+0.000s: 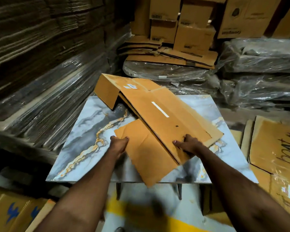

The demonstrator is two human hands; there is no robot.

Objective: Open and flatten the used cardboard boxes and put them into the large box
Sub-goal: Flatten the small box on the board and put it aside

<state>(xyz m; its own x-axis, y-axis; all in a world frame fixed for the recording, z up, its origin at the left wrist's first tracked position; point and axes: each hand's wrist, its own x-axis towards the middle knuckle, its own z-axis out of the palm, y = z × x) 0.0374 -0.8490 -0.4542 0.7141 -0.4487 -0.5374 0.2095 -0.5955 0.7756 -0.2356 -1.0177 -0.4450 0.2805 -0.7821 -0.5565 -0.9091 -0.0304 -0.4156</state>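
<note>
A person is working a flattened cardboard box [159, 114] across a marble-patterned table [84, 134], both hands gripping its near end. The left hand [119, 144] is pinching the edge of the near flap [146, 158], which is jutting past the table's front edge toward the person; the right hand [186, 144] is clamping the near corner of the box body, fingers curled over the top. The hands are sitting apart, on either side of the fold. The box's long axis is running diagonally from the table's far-left corner, where one flap [105, 91] is sticking up, down to the hands at the front, the right hand being nearer the main panel. A large box marked "boat" [274, 148] is standing just right of the table, likely the destination.
</note>
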